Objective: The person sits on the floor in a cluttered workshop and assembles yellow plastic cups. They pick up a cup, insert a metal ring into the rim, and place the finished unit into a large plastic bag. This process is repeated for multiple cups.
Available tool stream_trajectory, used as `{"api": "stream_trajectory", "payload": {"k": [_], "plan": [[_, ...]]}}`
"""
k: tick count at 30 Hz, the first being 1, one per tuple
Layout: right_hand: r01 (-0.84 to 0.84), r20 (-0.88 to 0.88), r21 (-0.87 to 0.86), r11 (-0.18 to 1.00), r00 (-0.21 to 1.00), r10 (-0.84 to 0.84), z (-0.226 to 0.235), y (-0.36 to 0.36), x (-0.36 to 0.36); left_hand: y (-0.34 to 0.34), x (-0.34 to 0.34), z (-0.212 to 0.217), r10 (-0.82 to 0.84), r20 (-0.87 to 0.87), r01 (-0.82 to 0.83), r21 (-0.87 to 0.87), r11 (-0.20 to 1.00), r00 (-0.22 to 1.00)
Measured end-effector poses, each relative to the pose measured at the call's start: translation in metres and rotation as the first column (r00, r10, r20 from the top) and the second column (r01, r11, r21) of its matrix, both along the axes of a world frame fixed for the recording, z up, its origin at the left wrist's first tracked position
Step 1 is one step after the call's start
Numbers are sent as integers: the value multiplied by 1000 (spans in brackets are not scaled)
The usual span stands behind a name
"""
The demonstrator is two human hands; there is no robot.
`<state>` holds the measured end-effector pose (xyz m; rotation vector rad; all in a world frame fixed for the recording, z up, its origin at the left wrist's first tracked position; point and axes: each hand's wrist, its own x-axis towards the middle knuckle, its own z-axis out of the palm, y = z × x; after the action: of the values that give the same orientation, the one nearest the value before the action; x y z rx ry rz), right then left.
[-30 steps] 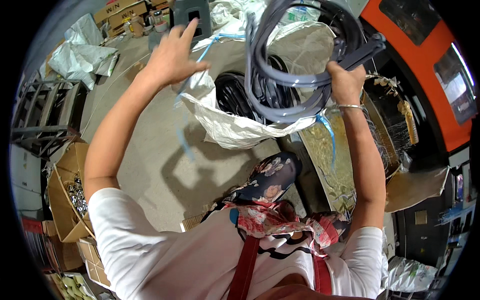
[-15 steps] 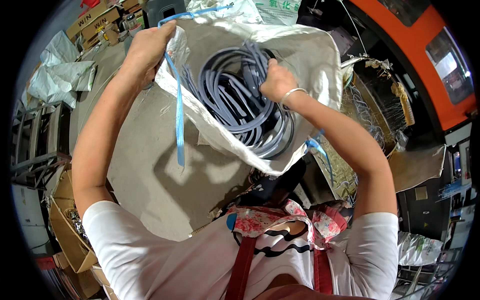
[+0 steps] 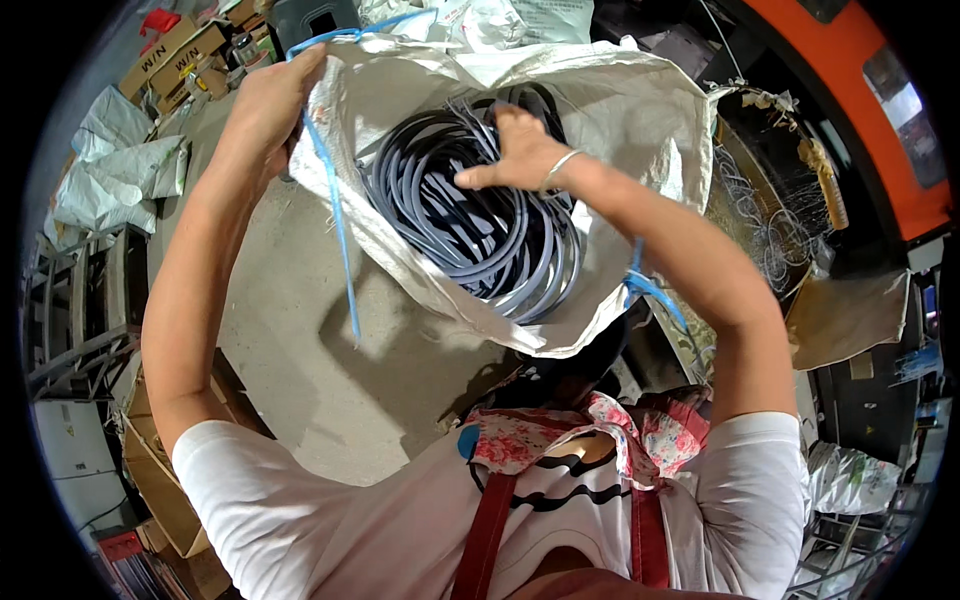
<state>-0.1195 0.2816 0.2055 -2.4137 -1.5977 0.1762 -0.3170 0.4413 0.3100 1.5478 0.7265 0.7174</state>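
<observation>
Grey hose coils (image 3: 470, 225) half-hidden in white sack (image 3: 640, 130); left hand (image 3: 270, 95) grip clenched on rim, right hand (image 3: 520, 150) released.

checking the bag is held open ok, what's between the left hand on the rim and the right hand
In the head view, the left hand grips the white woven sack rim; between it and the right hand lie sack wall, a blue strap and coiled grey hose.

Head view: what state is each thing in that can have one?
White woven sack: mouth held open.
Grey tubing coil: coiled, inside the sack.
Blue strap: hanging loose from the rim.
Left hand: shut on the sack's rim.
Right hand: open, resting on the coil.
</observation>
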Motion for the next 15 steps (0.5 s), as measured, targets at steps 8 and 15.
{"api": "stream_trajectory", "payload": {"k": [8, 15], "plan": [[-455, 242, -279, 846, 819, 521, 103, -188, -31, 16, -8, -3, 1, 36, -2, 5, 1000, 999], [-374, 497, -549, 748, 573, 652, 58, -178, 30, 25, 7, -4, 55, 121, -40, -124, 991, 991]]}}
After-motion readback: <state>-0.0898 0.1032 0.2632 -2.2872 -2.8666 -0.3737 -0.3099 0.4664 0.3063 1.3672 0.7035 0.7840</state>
